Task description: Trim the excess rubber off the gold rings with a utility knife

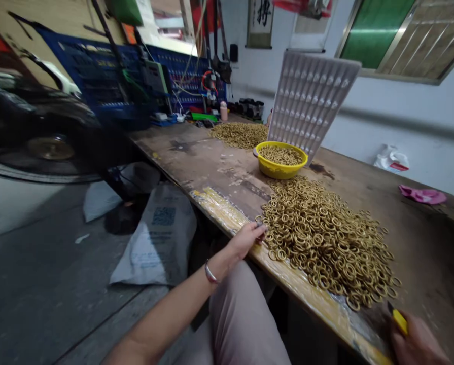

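Your left hand [248,237] reaches out from the near side, its wrist bent slightly and palm down, with fingertips drawn together at the left edge of the ring pile [321,238]; whether they pinch a ring is too small to tell. That pile spreads over the table [227,167] between your hands, with the yellow bowl [280,170] of rings beyond it and the upright tray [312,99] partly hiding the far heap [238,133]. At near right, your right hand [415,337], blurred and cut off by the frame, grasps a yellow-handled tool [399,322] beside the pile.
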